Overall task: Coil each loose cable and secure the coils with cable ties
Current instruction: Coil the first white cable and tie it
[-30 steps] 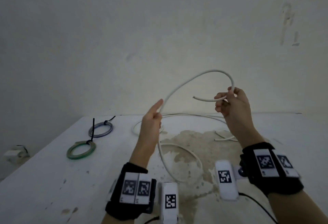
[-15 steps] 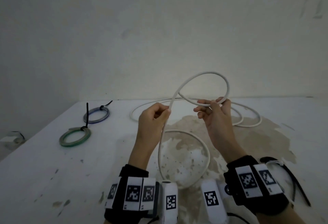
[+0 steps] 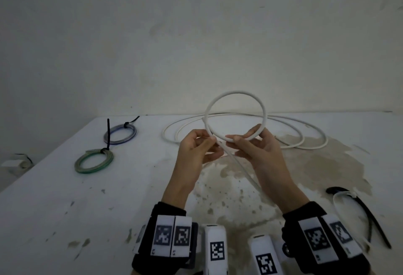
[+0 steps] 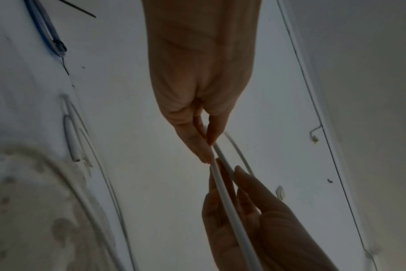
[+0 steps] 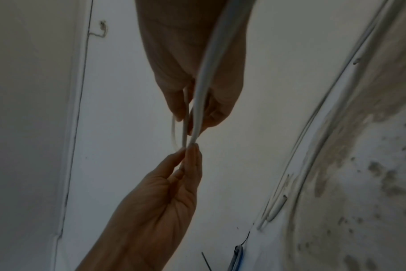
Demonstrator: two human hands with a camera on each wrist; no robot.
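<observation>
I hold a white cable [image 3: 236, 93] up above the table, bent into one round loop. My left hand [image 3: 212, 139] pinches it between thumb and fingertips where the loop crosses itself. My right hand [image 3: 242, 141] grips the loop's lower arc just to the right, almost touching the left. The left wrist view shows the left hand [image 4: 208, 144] pinching the cable [image 4: 225, 199]. In the right wrist view, the right hand [image 5: 192, 117] holds two strands of cable [image 5: 203, 86]. The cable's remaining length [image 3: 290, 146] lies in wide loose loops at the back of the table.
On the white, stained table [image 3: 54, 209], a blue coil [image 3: 121, 133] and a green coil [image 3: 93, 162] lie at the back left, each bound with a black tie. Black and white cable ties [image 3: 357, 207] lie at the near right. A wall stands behind.
The open arc of cable has closed into a full round loop. My hands have come together and lowered, and the left hand now pinches the crossing.
</observation>
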